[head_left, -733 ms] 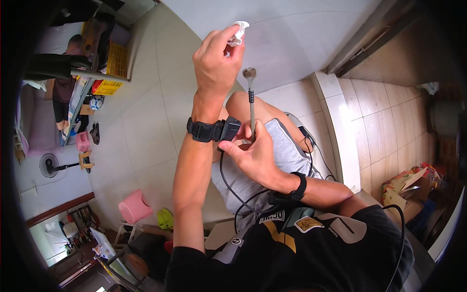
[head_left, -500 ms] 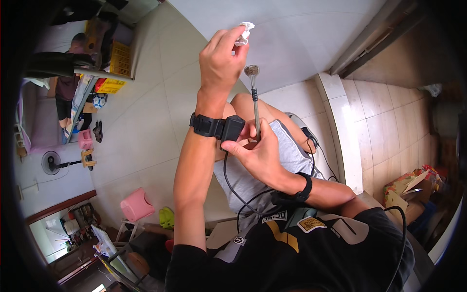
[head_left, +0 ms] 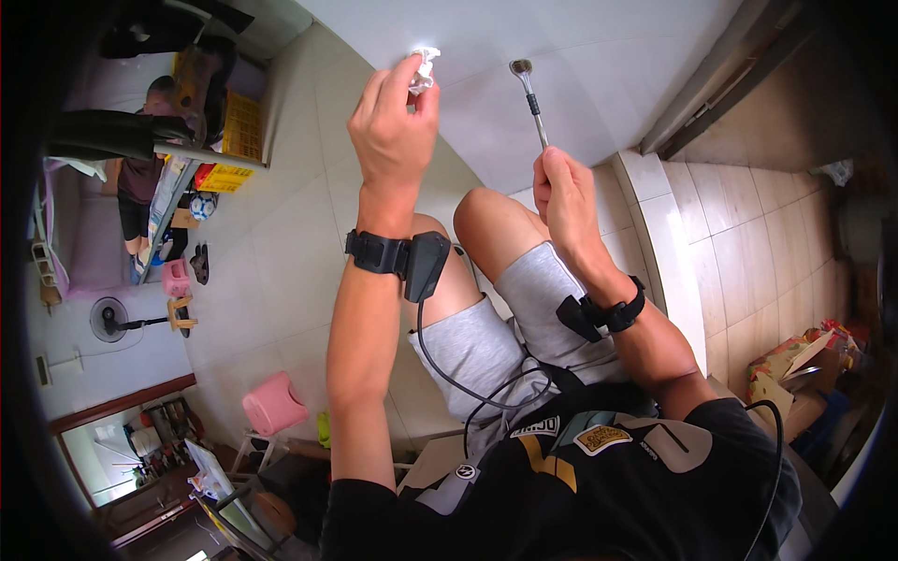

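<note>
Metal rod [head_left: 533, 103] with a round head and a dark ribbed collar: it stands up from the right hand [head_left: 569, 198], tilted so that its head leans toward the person's left, against the backdrop of a pale smooth panel [head_left: 599, 47]. The right hand is closed around its lower part, thumb side uppermost. The right forearm slants in from the lower right, its elbow bent, over the right thigh.

The left hand [head_left: 397, 131] is raised on a nearly straight arm, its back toward the camera and its wrist roughly in line with the forearm. Thumb and index finger pinch a crumpled white tissue [head_left: 424, 70] near the rod's head, with a gap between the two. A black wrist unit [head_left: 427, 266] with a cable sits on the left wrist, and a second strapped unit [head_left: 582, 318] on the right.

The rod's lower end disappears inside the right fist, so how far it runs there cannot be told. The detail within the round head is too small to make out. The left palm faces away, and part of the tissue is covered by the fingertips. On the far left, another person [head_left: 140, 182] is partly hidden behind a bed frame and dark cloth, and the dark lens rim swallows the corners.
</note>
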Demonstrator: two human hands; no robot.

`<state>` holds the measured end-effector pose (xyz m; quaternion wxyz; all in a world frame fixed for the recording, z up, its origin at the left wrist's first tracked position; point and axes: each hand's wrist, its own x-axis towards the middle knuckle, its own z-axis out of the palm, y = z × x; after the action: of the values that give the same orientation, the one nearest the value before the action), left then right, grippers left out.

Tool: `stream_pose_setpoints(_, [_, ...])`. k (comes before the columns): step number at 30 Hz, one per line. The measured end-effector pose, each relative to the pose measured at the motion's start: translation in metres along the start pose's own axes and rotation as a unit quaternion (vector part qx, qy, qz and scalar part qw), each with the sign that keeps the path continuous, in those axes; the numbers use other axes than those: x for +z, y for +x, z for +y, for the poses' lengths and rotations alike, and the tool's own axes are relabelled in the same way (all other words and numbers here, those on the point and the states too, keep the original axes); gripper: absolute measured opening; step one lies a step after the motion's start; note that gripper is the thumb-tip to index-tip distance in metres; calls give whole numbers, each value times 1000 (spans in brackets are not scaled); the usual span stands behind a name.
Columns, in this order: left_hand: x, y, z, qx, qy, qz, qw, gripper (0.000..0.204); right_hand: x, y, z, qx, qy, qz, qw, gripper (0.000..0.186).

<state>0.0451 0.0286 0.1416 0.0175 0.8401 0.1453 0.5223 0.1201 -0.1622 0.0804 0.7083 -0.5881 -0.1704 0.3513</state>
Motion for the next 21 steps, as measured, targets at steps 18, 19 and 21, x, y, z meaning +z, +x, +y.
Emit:
stream_pose_setpoints(18, [4, 15, 7, -7, -22, 13, 1000, 18, 11, 26, -45, -57, 74, -21, 995, 38])
stream_pose_setpoints(19, [3, 15, 8, -7, -22, 15, 1000, 18, 10, 28, -37, -13, 109, -44, 993, 40])
stream_pose_setpoints(21, [-1, 18, 10, -25, -11, 30, 999, 18, 9, 27, -15, 26, 142, -68, 987, 42])
